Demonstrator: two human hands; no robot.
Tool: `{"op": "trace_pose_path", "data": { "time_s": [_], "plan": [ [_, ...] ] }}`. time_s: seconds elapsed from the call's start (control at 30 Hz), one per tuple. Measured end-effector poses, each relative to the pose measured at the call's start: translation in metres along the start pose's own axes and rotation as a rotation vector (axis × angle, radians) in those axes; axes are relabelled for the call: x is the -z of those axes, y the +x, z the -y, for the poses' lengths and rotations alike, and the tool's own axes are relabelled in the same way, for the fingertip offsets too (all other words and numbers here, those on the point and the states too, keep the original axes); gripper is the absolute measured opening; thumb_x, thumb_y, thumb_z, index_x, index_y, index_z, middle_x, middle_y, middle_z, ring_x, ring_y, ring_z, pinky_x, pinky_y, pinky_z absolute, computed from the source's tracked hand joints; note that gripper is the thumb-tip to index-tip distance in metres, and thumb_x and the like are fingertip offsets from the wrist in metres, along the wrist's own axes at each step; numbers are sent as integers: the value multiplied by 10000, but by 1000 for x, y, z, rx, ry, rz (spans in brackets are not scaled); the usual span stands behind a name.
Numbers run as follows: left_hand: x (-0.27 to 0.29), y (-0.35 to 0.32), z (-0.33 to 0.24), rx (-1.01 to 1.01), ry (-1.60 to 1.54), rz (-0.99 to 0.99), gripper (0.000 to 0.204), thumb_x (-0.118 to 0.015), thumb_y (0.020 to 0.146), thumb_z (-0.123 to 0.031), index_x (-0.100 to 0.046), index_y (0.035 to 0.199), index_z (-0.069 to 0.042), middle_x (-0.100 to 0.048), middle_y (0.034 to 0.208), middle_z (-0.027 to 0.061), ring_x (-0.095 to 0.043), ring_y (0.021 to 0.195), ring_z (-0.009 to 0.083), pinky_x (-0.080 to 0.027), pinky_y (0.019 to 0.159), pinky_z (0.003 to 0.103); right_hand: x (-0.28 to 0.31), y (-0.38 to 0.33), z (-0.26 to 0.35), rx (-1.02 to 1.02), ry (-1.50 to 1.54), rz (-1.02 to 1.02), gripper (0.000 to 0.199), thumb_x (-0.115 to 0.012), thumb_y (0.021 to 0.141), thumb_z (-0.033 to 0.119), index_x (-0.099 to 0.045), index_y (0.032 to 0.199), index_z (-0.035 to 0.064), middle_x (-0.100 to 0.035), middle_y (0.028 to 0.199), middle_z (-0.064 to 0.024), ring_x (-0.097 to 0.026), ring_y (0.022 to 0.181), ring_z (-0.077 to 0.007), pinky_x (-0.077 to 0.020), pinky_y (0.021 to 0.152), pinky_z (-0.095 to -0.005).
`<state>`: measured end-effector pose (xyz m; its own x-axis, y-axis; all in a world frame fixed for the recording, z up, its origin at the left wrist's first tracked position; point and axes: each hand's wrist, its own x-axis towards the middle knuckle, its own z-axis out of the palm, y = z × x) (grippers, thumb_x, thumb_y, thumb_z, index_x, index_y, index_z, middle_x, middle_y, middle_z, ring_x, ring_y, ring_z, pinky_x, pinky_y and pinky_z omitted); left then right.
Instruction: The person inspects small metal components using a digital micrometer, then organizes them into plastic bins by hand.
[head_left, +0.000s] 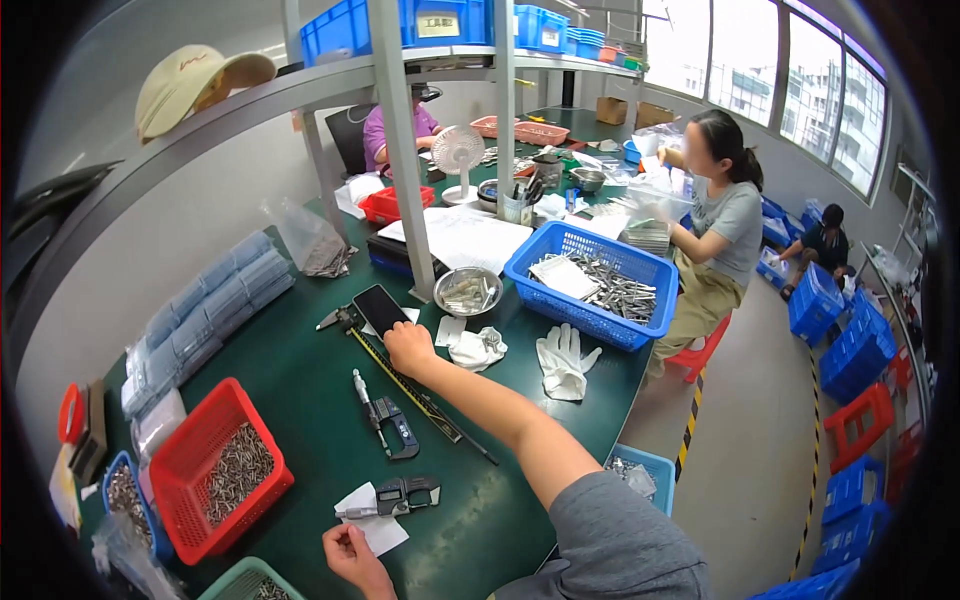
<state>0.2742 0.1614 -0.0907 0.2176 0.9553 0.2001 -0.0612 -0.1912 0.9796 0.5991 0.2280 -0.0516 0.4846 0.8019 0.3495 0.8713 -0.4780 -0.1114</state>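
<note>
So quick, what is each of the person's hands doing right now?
Left hand: closed, pinching the corner of a white paper slip.
Right hand: curled, resting on the black phone; a firm hold cannot be told.

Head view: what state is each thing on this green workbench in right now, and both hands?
Smartphone: screen dark, right hand touching it.
Left hand: pinching white paper slip.
Red basket: partly filled with small metal parts.
Blue basket: holds metal rods and paper.
White gloves: off, lying flat.
Desk fan: upright.
</note>
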Motion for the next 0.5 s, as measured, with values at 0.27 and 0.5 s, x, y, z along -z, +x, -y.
{"op": "trace_pose_path", "data": {
  "time_s": [0.27,0.5],
  "plan": [
    [-3,4,4,49,67,-24,32,-492,795,-45,-474,814,-27,-458,702,-5,-425,610,50,-347,543,173,74,-52,-14,131,615,-194,81,-562,681,141,-587,694,65,-550,724,-78,-553,668,-228,-445,592,-335],
    [9,2,-4,-8,-51,-68,48,-513,785,-39,-484,811,-11,-475,712,11,-445,641,67,-371,585,184,312,-177,7,944,1181,-465,91,-566,653,-32,-564,649,58,-521,584,-55,-493,449,-123,-389,422,-203]
  ]
}}
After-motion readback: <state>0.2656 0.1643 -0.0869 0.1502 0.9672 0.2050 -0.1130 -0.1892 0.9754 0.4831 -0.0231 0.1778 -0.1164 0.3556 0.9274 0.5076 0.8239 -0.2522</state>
